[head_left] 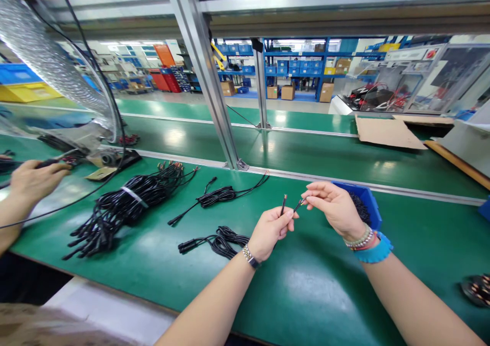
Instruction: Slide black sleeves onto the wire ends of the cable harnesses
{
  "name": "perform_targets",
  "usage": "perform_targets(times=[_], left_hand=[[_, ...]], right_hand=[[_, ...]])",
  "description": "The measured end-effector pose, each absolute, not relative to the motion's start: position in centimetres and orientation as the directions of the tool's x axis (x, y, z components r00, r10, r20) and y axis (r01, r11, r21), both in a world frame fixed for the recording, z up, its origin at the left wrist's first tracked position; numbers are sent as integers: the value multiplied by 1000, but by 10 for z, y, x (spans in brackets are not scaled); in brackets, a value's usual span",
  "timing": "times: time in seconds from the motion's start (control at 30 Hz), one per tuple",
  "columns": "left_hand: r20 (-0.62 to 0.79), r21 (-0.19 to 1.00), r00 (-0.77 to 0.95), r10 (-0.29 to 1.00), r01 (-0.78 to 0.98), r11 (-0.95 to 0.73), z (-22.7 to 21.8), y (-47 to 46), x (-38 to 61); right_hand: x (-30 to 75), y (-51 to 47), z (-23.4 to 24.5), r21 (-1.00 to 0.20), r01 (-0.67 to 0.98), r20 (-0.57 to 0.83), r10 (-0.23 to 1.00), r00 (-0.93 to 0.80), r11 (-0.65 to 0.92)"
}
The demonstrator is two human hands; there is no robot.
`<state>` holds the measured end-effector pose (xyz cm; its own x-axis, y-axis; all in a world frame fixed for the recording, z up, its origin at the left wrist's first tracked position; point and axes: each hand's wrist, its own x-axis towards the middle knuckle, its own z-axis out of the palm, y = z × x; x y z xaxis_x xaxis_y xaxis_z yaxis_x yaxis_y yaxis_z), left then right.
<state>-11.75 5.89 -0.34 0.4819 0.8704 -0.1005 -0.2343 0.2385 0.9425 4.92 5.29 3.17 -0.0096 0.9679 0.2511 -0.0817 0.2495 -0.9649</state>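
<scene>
My left hand [271, 229] is closed on a black cable [284, 205], whose stripped end points up from between thumb and fingers. A second black cable end [297, 206] with thin coloured wires leans right out of the same grip. At its tip, my right hand [332, 209] pinches the fine wires between thumb and fingertips. Left of my left wrist lies a coiled black cable [225, 240] with a plug [187, 246]; whether it runs up into my hand is hidden. Behind it rests another coiled cable [216, 196] with bare wire ends.
A thick bundle of black cables [126, 203], tied with a white band, lies to the left. Behind my right hand stands a blue bin [375, 214] of small black parts. A co-worker's hand [36, 179] holds a tool at far left. A metal post [214, 80] rises behind the bench.
</scene>
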Motion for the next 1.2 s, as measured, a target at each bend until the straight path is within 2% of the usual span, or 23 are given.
perform_targets(times=[0.33, 0.67, 0.77, 0.83, 0.9, 0.97, 1.03, 1.13, 1.2], left_hand=[[-93, 942, 485, 870, -240, 234, -3, 60, -118], [-98, 952, 539, 837, -194, 236, 1, 58, -118], [23, 995, 381, 924, -101, 17, 4, 60, -120], [176, 984, 230, 957, -9, -178, 6, 59, -119], [294, 951, 164, 942, 48, -305, 10, 55, -115], [355, 928, 160, 921, 62, -368, 16, 50, -111], [404, 903, 165, 900, 83, -421, 25, 48, -109], [487, 830, 246, 838, 168, -532, 37, 65, -119], [484, 737, 332, 809, 343, -582, 37, 92, -137]], right_hand=[[50, 52, 33, -968, -86, 238, 971, -16, 235], [45, 50, 31, -994, 34, 103, 987, -122, 108], [43, 50, 30, -976, 185, 103, 991, -87, 118], [34, 49, 27, -935, 309, 127, 977, -170, 176], [18, 46, 23, -892, 347, 192, 936, -294, 291], [4, 44, 22, -860, 338, 276, 905, -323, 383], [-4, 45, 27, -850, 342, 306, 904, -298, 400], [4, 57, 52, -875, 352, 242, 929, -280, 333], [16, 74, 77, -886, 368, 210, 952, -224, 282]])
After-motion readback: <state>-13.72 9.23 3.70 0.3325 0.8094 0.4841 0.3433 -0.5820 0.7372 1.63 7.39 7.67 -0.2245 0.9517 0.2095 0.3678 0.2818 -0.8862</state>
